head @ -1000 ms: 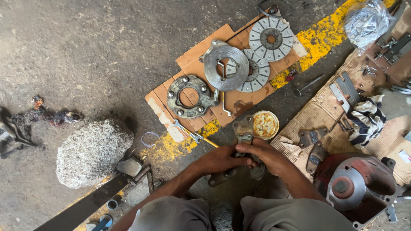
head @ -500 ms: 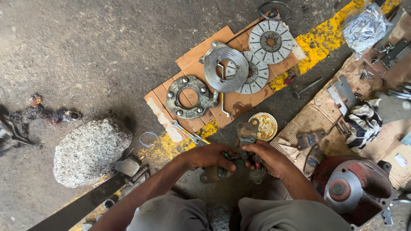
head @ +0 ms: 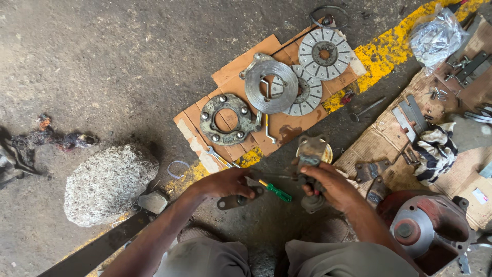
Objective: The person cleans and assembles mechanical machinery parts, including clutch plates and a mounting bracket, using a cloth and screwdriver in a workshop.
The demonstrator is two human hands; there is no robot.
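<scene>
Since the view runs left to right, start with the pale rough rock [head: 109, 183] on the concrete floor [head: 102, 61], a dark bar below it cut off by the frame edge, and oily rags [head: 31, 143] at far left too smeared to read. The left hand [head: 225, 183] lies palm down, fingers curled over a small dark metal link [head: 238, 201] on the ground, beside a green-handled screwdriver [head: 274, 190] whose shaft runs under the fingers; whether it actually grips either one I cannot tell. Behind, on flat cardboard [head: 241, 66], sit a bolted cast ring [head: 224, 119], a grey pressure plate [head: 270, 86] and two slotted friction discs [head: 324, 53]. The right hand [head: 328, 185] is closed around a grey cast bracket [head: 309, 159], held upright just above the floor between the knees, its top in front of a small yellow dish [head: 324, 154]. That bracket looks heavy for its size, rigid, probably greasy and so slippery; the narrow waist where the fingers wrap seems the sound place to hold, not the eared top. Its lower end is hidden behind the fingers and a dark lump below. Farther right: a striped cloth [head: 435, 149], loose flat plates [head: 410, 115], a crumpled plastic bag [head: 435, 33], and a red housing [head: 430, 231] partly cut off at the corner.
</scene>
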